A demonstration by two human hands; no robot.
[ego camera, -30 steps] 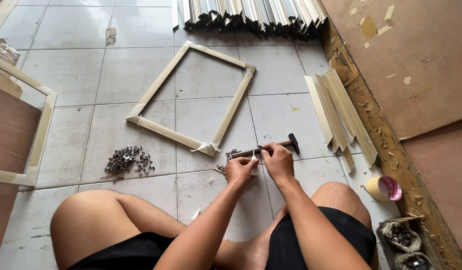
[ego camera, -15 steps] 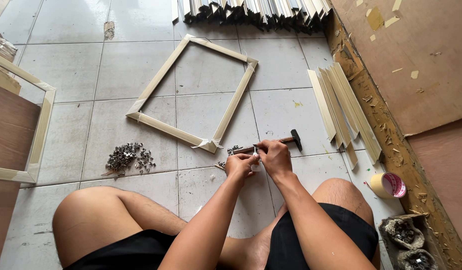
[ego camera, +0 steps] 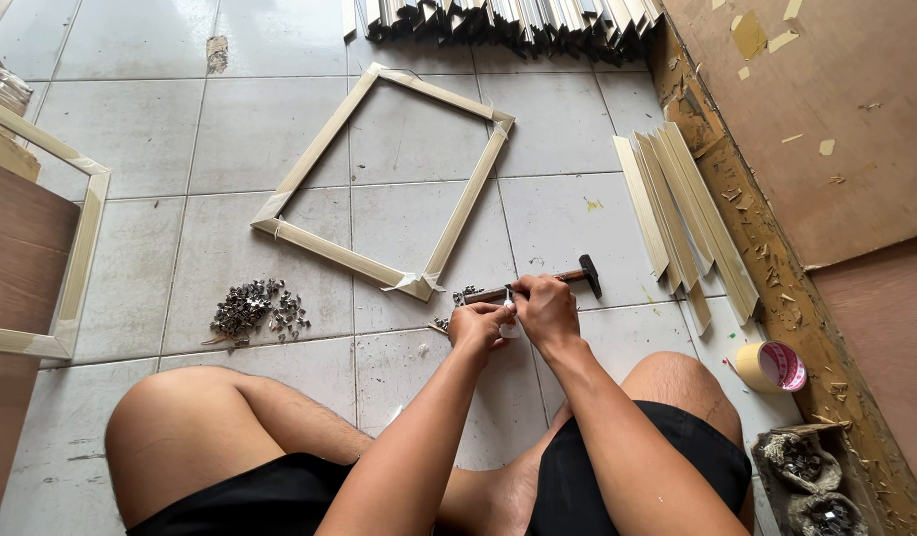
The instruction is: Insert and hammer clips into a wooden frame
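Small pale piece point(ego camera: 507, 316), pinched between fingertips of left hand point(ego camera: 478, 326) and right hand point(ego camera: 546, 310), both curled closed on it, just before hammer point(ego camera: 548, 281) on floor tiles point(ego camera: 578, 213), near frame point(ego camera: 379, 179) corner.

pale grey tiled floor point(ego camera: 131, 129) in even daylight. brown plywood boards point(ego camera: 836, 119) with bits of tape lean at 2 o'clock. a wooden panel point(ego camera: 17, 258) stands at 9 o'clock. stacked strips point(ego camera: 508, 18) at 12.
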